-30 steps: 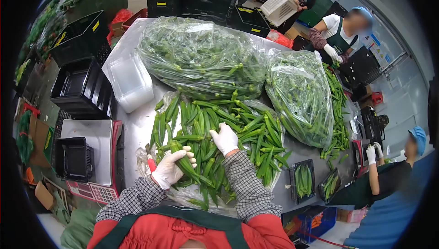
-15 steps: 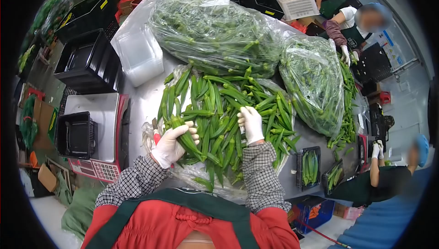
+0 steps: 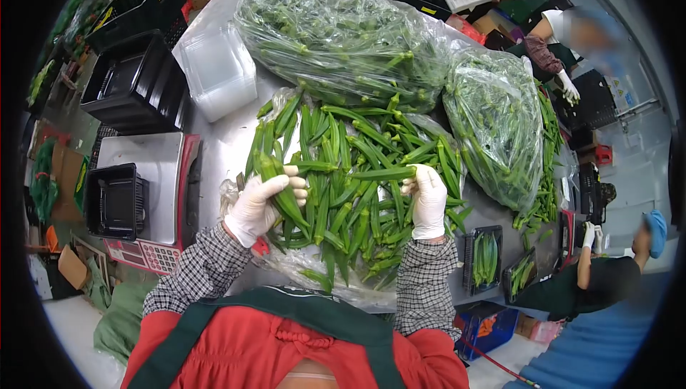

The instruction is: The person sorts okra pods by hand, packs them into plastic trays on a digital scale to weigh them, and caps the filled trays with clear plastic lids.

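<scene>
Several green okra pods are gripped in my gloved left hand (image 3: 259, 207), its fingers wrapped round them at the left side of a loose okra pile (image 3: 350, 210). My gloved right hand (image 3: 429, 200) pinches the stem end of one okra pod (image 3: 386, 174), which points left over the pile. Under the pile lies an opened clear plastic sheet (image 3: 286, 264). The red handle of a tool (image 3: 261, 245) shows just below my left hand; the rest of it is hidden.
Behind the pile stand two bags of okra (image 3: 343, 46) (image 3: 493, 125). Clear lids (image 3: 216, 75), stacked black trays (image 3: 132, 85) and a scale (image 3: 161, 196) with a black tray are left. Two filled trays (image 3: 484, 259) (image 3: 520, 275) sit right. Co-workers (image 3: 550, 46) (image 3: 607, 271) are beyond.
My right hand has moved right and now holds a single pod out across the pile. My left hand still holds its pods. The camera view has shifted, and the co-workers at right have moved.
</scene>
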### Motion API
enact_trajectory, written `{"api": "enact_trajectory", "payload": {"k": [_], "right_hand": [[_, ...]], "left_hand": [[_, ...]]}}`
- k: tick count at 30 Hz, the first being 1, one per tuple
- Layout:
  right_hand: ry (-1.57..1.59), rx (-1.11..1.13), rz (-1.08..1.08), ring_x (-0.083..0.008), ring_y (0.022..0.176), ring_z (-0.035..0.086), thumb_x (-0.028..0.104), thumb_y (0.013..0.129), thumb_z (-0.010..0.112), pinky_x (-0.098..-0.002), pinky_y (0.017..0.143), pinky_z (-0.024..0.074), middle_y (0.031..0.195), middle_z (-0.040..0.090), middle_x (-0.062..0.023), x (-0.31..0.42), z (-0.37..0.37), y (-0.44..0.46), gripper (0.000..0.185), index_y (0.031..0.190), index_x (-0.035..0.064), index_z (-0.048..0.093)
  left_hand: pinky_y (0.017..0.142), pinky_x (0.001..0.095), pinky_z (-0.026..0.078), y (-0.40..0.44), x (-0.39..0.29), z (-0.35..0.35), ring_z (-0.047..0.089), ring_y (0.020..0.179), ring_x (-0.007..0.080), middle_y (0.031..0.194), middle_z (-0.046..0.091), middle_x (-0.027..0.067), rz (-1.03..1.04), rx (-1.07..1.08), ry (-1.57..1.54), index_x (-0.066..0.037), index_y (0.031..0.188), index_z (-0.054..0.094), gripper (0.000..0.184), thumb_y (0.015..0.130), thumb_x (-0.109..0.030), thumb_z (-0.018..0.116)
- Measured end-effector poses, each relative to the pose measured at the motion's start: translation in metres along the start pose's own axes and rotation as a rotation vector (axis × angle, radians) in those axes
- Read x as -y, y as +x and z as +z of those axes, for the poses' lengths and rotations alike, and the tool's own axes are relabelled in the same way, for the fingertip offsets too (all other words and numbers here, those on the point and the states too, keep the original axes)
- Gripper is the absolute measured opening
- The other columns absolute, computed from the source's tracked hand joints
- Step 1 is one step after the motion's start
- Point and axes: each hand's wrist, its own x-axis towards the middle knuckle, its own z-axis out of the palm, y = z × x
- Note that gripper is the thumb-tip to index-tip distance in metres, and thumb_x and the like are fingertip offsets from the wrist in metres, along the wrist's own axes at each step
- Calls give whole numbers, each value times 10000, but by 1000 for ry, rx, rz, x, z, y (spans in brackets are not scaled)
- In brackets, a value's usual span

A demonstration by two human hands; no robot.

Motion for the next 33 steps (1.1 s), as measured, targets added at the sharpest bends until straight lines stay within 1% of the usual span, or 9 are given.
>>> {"api": "enact_trajectory", "payload": {"k": [5,8,10,12,16,19,23,31,33], "right_hand": [[-316,308,271,-74,566,552,206,864,597,-200,529,448,687,603,-31,30,53,-20,195,890,15,625],[-293,506,363,-84,562,564,189,859,604,-220,529,452,703,628,-44,16,95,-34,185,897,10,633],[-286,439,259,-87,592,574,187,854,616,-234,552,461,726,631,-47,5,98,-19,195,914,2,630],[-821,163,-353,-207,750,606,195,824,619,-318,643,491,868,621,-132,-23,77,14,219,948,14,619],[-1480,75,-370,-305,781,602,214,783,631,-407,674,485,922,569,-122,-66,38,57,240,967,68,582],[-1145,60,-389,-272,726,606,119,790,608,-354,653,487,813,603,-112,-56,36,57,114,883,54,622],[-930,182,-234,-243,735,611,228,806,632,-354,656,481,819,604,-96,-27,64,31,169,875,75,609],[-1366,149,-68,-332,756,610,468,752,626,-401,700,477,792,627,-156,-60,65,69,437,821,37,603],[-1296,126,-38,-327,760,617,409,746,632,-399,698,480,788,632,-162,-62,69,74,376,788,37,593]], "left_hand": [[907,368,482,8,-4,20,601,1008,255,1117,584,203,-198,161,73,45,1209,463,415,851,-106,608],[876,331,487,9,29,15,618,937,219,1018,624,139,-233,242,238,24,1161,514,368,833,-97,628],[824,351,513,1,30,11,634,876,220,950,629,115,-323,46,8,7,1126,529,341,821,-102,635],[832,399,522,-2,28,-7,648,860,252,946,636,124,-292,-12,-116,-2,1131,537,347,813,-107,629],[863,422,515,-2,23,-25,640,918,280,967,640,141,-258,-88,-211,-2,1156,529,342,840,-115,595],[872,421,510,5,21,-18,632,939,277,1000,631,142,-194,-89,-246,-3,1177,514,352,855,-121,592],[888,411,501,19,28,-11,612,984,266,1064,607,140,-163,-12,-259,0,1204,484,384,861,-128,601],[876,410,512,21,33,-20,624,962,276,1028,619,146,-172,-58,-246,1,1173,512,336,861,-95,591],[877,414,511,21,33,-22,622,962,293,1028,618,158,-149,-65,-257,3,1184,504,346,861,-88,585]]}}
